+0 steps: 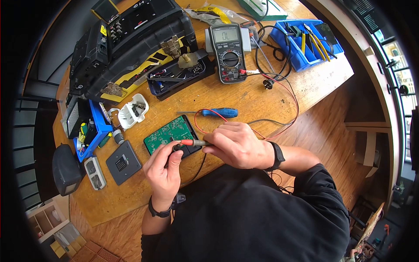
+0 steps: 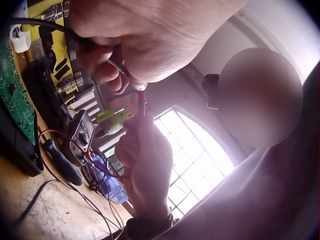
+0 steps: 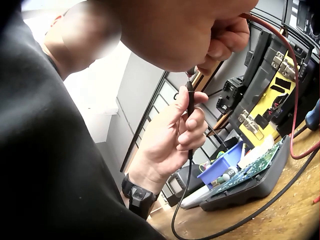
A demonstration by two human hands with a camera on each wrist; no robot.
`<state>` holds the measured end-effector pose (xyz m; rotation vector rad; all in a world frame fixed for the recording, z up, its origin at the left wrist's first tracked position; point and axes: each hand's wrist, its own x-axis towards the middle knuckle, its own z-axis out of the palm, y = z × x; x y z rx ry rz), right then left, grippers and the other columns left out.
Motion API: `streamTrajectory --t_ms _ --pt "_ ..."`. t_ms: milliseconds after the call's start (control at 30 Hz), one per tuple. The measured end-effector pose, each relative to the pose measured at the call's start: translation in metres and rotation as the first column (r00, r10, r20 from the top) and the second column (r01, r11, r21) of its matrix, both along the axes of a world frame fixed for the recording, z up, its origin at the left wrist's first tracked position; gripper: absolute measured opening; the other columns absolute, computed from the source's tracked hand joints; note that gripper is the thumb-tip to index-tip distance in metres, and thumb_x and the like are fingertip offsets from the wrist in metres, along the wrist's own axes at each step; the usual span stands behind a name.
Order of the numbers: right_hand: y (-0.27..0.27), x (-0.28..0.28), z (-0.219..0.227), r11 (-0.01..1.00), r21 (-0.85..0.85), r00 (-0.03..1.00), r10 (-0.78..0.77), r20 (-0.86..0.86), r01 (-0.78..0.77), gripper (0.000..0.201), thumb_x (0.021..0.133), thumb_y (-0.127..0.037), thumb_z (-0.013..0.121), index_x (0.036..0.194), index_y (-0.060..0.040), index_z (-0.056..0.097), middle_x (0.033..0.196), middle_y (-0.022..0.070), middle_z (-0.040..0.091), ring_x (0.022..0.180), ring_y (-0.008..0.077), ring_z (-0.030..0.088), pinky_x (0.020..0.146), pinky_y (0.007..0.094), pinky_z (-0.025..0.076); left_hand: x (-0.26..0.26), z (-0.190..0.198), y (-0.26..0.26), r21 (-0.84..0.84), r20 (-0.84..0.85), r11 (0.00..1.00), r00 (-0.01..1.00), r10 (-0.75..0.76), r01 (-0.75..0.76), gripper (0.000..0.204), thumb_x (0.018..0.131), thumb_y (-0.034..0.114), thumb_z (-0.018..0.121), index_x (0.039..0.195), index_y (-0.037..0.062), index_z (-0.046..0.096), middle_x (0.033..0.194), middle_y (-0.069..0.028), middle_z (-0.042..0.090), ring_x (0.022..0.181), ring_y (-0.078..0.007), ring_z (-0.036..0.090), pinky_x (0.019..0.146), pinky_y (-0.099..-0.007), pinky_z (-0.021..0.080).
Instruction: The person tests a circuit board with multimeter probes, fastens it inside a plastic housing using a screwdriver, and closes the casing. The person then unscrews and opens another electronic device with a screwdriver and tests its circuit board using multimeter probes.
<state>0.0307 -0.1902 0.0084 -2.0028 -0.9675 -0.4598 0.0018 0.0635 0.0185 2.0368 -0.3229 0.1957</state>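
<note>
My left hand (image 1: 163, 175) pinches a black cylindrical connector (image 3: 190, 107) on a black cable, held between thumb and fingers. My right hand (image 1: 239, 145) grips a red-tipped probe (image 1: 192, 143), its tip at the connector's end; whether they touch is unclear. Both hands are raised just over the near edge of a green circuit board (image 1: 168, 134) in a black housing. Behind the board stands a multimeter (image 1: 230, 53) reading "OL", with a red lead (image 1: 293, 97) running from it. A blue screwdriver (image 1: 220, 113) lies between the meter and my right hand.
A large black and yellow case (image 1: 135, 56) fills the back left. Blue bins stand at the left (image 1: 101, 120) and at the back right (image 1: 301, 63), the latter with pliers. A grey cover (image 1: 123, 162), a white holder (image 1: 133, 111) and an open black tray (image 1: 174, 85) are on the table.
</note>
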Motion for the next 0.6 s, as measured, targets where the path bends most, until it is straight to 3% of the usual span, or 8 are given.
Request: streamTrajectory --t_ms 67,133,167,267,333,500,533,600 --pt "-0.001 0.002 0.002 0.999 0.041 0.999 0.021 -0.025 -0.02 0.031 0.094 -0.002 0.082 0.12 0.0037 0.067 0.084 0.0105 0.064 0.071 0.03 0.068 0.063 0.0456 0.052 -0.001 0.002 0.005 -0.046 -0.08 0.999 0.997 0.0 -0.003 0.02 0.109 0.01 0.074 0.121 -0.006 0.076 0.091 -0.0091 0.069 0.073 -0.0158 0.06 0.064 -0.0296 0.048" --pt "-0.001 0.005 0.003 0.993 0.102 0.995 -0.056 -0.08 0.064 0.038 0.096 0.01 0.071 0.134 0.0076 0.064 0.089 0.0148 0.067 0.076 0.0331 0.071 0.068 0.0468 0.056 -0.002 0.002 0.011 -0.089 -0.159 0.996 0.987 -0.006 -0.008 0.022 0.111 0.01 0.072 0.125 -0.0062 0.075 0.093 -0.0078 0.071 0.075 -0.0139 0.061 0.065 -0.0282 0.049" --pt "-0.003 0.007 0.004 0.988 0.123 0.991 -0.082 -0.104 0.094 0.039 0.097 0.016 0.061 0.134 0.0056 0.066 0.092 0.0157 0.067 0.08 0.0331 0.072 0.071 0.0441 0.058 -0.002 0.002 0.015 -0.099 -0.199 0.995 0.98 -0.007 -0.013 0.023 0.112 0.01 0.07 0.128 -0.0062 0.074 0.097 -0.0069 0.072 0.077 -0.0128 0.063 0.067 -0.0273 0.051" --pt "-0.024 0.007 0.006 0.99 0.003 0.969 -0.14 -0.202 0.144 0.037 0.098 0.015 0.058 0.132 0.0033 0.069 0.093 0.0147 0.067 0.082 0.0329 0.072 0.073 0.0407 0.058 -0.002 -0.003 0.017 -0.081 -0.204 0.997 0.979 -0.01 -0.007 0.027 0.112 0.008 0.069 0.136 -0.0045 0.072 0.102 -0.0072 0.073 0.08 -0.0126 0.066 0.073 -0.0269 0.054" --pt "-0.028 0.018 0.001 0.959 0.091 0.95 -0.247 -0.193 0.268 0.033 0.099 0.015 0.056 0.123 -0.0004 0.073 0.09 0.0146 0.064 0.08 0.0301 0.071 0.07 0.0403 0.055 -0.004 -0.005 0.016 -0.011 -0.224 1.0 0.975 -0.001 -0.002 0.027 0.111 0.008 0.07 0.135 -0.0033 0.073 0.103 -0.0084 0.073 0.082 -0.0131 0.067 0.074 -0.0279 0.055" --pt "-0.058 0.064 -0.015 0.798 -0.052 0.798 -0.592 0.115 0.6 0.024 0.096 0.002 0.073 0.119 -0.0051 0.075 0.094 0.012 0.065 0.082 0.0334 0.065 0.073 0.0444 0.054 -0.006 -0.011 0.015 0.039 -0.196 0.998 0.98 -0.032 0.041 0.024 0.109 0.009 0.072 0.13 -0.004 0.073 0.102 -0.0113 0.073 0.086 -0.0175 0.067 0.079 -0.0307 0.054" --pt "-0.063 0.074 -0.016 0.797 -0.051 0.796 -0.594 0.115 0.602 0.024 0.096 0.002 0.073 0.119 -0.0051 0.075 0.094 0.012 0.065 0.082 0.0334 0.065 0.073 0.0444 0.054 -0.007 -0.011 0.015 0.04 -0.196 0.998 0.98 -0.035 0.043 0.024 0.109 0.009 0.072 0.13 -0.004 0.073 0.102 -0.0113 0.073 0.086 -0.0175 0.067 0.079 -0.0307 0.054" --pt "-0.071 0.095 -0.015 0.791 -0.129 0.783 -0.544 0.301 0.598 0.025 0.095 -0.004 0.077 0.12 -0.0075 0.076 0.093 0.0097 0.065 0.086 0.0304 0.065 0.077 0.0423 0.054 -0.006 -0.011 0.015 0.063 -0.184 0.997 0.982 -0.037 0.05 0.024 0.109 0.009 0.072 0.129 -0.0044 0.073 0.102 -0.0125 0.073 0.085 -0.0193 0.068 0.077 -0.0317 0.054"
